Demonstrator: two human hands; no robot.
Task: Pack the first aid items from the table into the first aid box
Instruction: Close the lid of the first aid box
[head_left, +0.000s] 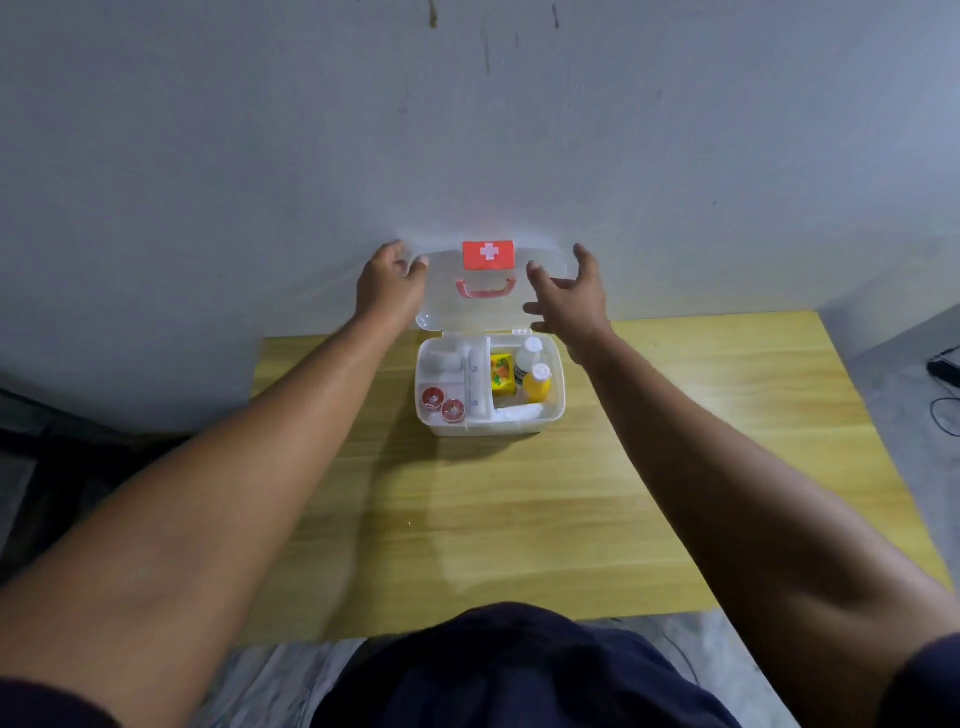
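A clear plastic first aid box (555, 410) stands at the far middle of the wooden table (571, 509). Its lid (447, 306), with a red cross label and a red handle, stands upright against the wall. Inside lie two red-capped round tins (442, 403), white bandage rolls (441, 360), a yellow carton (503, 376), a clear bottle (528, 352) and an orange bottle (537, 384). My left hand (387, 283) grips the lid's upper left corner. My right hand (571, 296) hovers with spread fingers at the lid's right edge, apparently not touching it.
A grey wall rises directly behind the table. Black cables and a dark device (943, 371) lie on the floor at the right. Dark furniture (62, 467) sits at the left. My dark-clothed lap (509, 670) is below the table's near edge.
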